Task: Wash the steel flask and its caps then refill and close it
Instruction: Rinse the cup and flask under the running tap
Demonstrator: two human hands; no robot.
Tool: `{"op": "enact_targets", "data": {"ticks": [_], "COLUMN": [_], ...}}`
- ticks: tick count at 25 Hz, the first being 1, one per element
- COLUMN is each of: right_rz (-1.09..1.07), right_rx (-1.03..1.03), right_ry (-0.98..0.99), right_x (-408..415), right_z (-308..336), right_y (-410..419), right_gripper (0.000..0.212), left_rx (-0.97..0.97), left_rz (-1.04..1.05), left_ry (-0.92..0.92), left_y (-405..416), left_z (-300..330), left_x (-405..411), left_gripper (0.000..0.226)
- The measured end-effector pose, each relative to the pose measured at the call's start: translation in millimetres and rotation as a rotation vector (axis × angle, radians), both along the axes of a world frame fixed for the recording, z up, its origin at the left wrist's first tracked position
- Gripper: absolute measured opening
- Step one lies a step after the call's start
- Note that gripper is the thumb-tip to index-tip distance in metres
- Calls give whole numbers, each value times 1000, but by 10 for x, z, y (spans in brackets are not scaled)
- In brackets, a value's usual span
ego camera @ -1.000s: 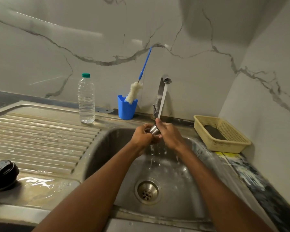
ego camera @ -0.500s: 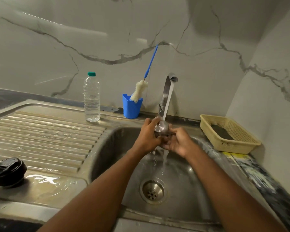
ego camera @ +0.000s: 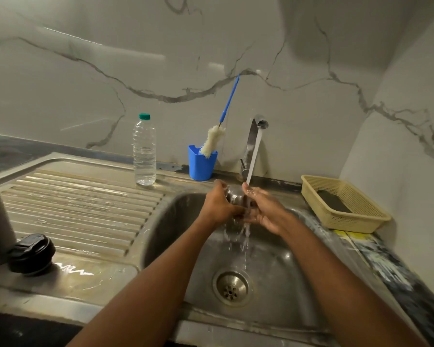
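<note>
I see both hands, left (ego camera: 219,205) and right (ego camera: 263,209), gripping the small steel cap (ego camera: 236,196) under the tap stream (ego camera: 253,156), near the steel sink's (ego camera: 286,284) back edge.

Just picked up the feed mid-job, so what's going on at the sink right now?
A person is rinsing a small steel cap under the running tap, over the sink. The left hand has its grip around the cap, while the right hand works against it in the stream; blur hides that hand's exact hold. A black cap waits on the wet draining board. The water bottle and the brush in its blue cup stand untouched behind.
</note>
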State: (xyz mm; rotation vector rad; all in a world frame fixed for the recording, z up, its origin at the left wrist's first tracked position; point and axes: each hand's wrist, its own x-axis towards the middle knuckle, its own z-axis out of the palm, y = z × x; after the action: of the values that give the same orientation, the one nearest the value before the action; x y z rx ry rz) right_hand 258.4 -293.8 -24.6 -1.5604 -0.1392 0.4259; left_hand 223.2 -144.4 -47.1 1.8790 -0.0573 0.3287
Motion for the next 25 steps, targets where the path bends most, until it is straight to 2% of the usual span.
{"op": "enact_targets", "data": {"ticks": [2,5,8,10,11,13,15,16,19,22,25], "right_rz": [95,170,178,80,-9,-139,-69,-42,-160,-133,-170], "right_rx": [-162,-441,-591,-639,-609,-570,-774,-835,-675,-756,-683], "right_ry": [-153,-387,-604,-785,-844,-869,-843,-829,-787,-792,-798], "right_x": [-106,-336,-547,-652,-695,-733,-779,-788,-850,-940,-1001], "right_z": [113,304,470,654,767,931,921,871,726,655,606], "right_y": [-7,65,246,357,383,439,530,578,672,736,795], "right_gripper": [50,60,44,36,37,40,45,48,49,49,54], "left_rx": [24,183,298,265,262,334,441,478,532,552,574], "left_rz": [16,-9,-65,-82,-54,47,139,162,183,218,250], "left_ry": [-13,-69,-50,-22,-30,-67,-42,-7,57,49,19], "left_y": [36,186,465,669,752,895,971,1002,1087,1141,1190], "left_z": [83,193,324,423,468,558,612,619,597,612,606], "left_x": [-119,-347,-678,-872,-930,-1024,-1130,-1164,-1290,-1428,-1536], "left_gripper": [63,72,95,108,104,71,38,31,27,28,31]}}
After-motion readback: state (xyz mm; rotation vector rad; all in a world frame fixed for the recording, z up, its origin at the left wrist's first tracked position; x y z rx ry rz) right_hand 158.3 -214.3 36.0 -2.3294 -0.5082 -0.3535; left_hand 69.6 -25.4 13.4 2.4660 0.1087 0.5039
